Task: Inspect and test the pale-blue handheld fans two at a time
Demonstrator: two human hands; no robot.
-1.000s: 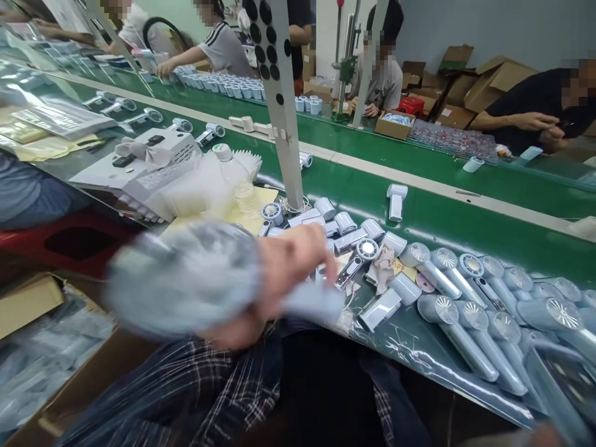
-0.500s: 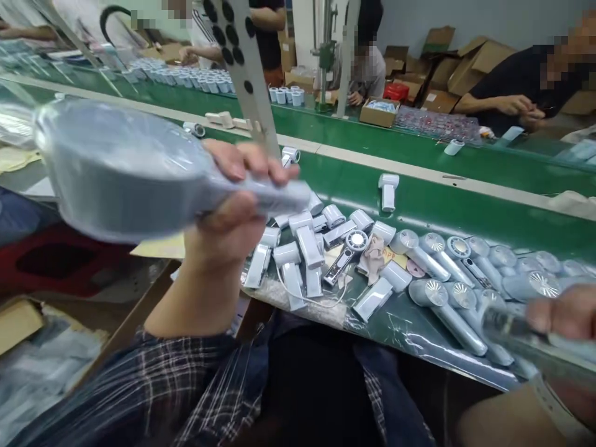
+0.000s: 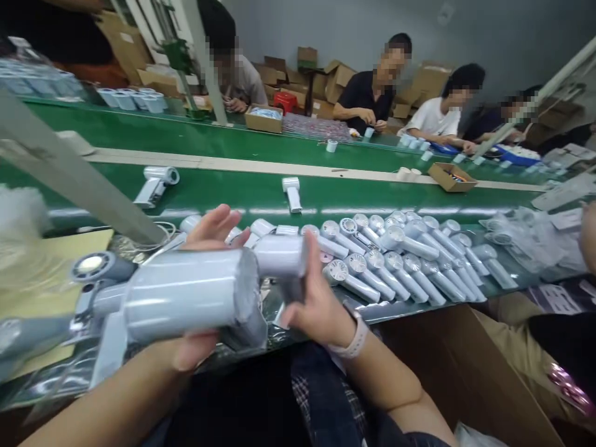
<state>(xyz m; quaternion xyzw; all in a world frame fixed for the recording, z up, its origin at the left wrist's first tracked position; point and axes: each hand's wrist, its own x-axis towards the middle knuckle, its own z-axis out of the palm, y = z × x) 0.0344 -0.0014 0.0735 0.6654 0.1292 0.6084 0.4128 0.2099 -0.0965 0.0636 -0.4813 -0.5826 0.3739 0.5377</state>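
My left hand (image 3: 210, 231) is closed around a pale blue handheld fan (image 3: 181, 295) with a thick round head. Its fingers show above the fan and its thumb below; the palm is hidden behind it. Close by on the right, my right hand (image 3: 323, 307) grips a second pale handheld fan (image 3: 282, 254). The palm and fingers lie against the end of this fan, with the thumb underneath. Both fans are held above the bench edge, their ends close together. Further fans (image 3: 100, 267) lie on the left, partly behind the one in my left hand.
Rows of wrapped handheld fans (image 3: 395, 264) cover the bench to the right. Clear plastic bags (image 3: 521, 233) lie beyond them. On the green belt (image 3: 223, 186) stand a lone fan (image 3: 292, 194) and another fan (image 3: 156, 185). A slanted metal post (image 3: 88, 174) crosses the left. Several co-workers sit opposite.
My view has swung right. The fan in my left hand has come down and inward from high on the left. My right hand has moved in from the far right to beside it.
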